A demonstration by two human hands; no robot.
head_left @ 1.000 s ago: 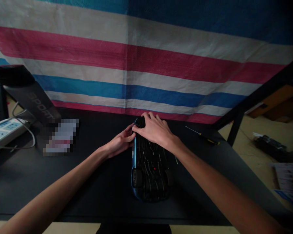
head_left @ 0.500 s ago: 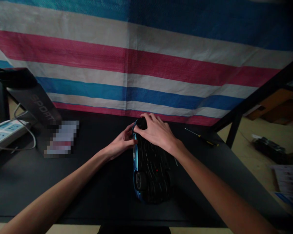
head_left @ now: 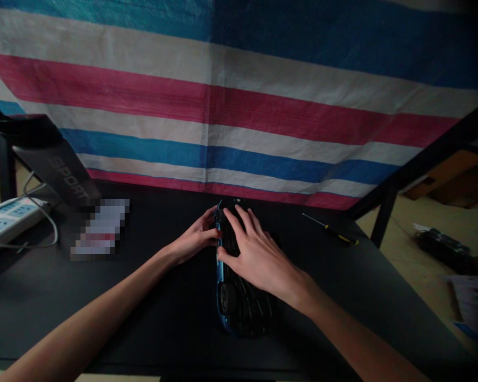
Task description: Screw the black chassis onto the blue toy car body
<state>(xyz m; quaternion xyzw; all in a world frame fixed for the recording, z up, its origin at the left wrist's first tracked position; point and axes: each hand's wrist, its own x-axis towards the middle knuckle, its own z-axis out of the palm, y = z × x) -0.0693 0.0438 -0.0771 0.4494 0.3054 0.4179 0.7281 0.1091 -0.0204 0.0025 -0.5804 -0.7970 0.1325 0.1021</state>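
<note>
A blue toy car [head_left: 255, 314] lies upside down on the black table, its dark underside facing up and one wheel [head_left: 227, 298] showing at the near left. My left hand [head_left: 197, 233] grips the car's left side near the far end, thumb towards me and fingers partly hidden behind the body. Across the underside rests my right hand [head_left: 258, 252], its fingers spread and pointing away from me. It covers much of the car's middle and right side. A screwdriver [head_left: 334, 232] with a black and yellow handle lies to the right, apart from both hands.
At the left are a white power strip [head_left: 16, 217] with a cable, a grey bottle [head_left: 58, 159] marked SPORT and a blurred-out flat item [head_left: 103, 225]. Behind the table [head_left: 155, 329] hangs a striped sheet [head_left: 207, 111]. Dark table-frame bars [head_left: 382, 215] stand at the right.
My right hand has slid towards me along the car's underside and its fingers have spread, uncovering the far end. My left hand keeps its hold. The view has tilted slightly.
</note>
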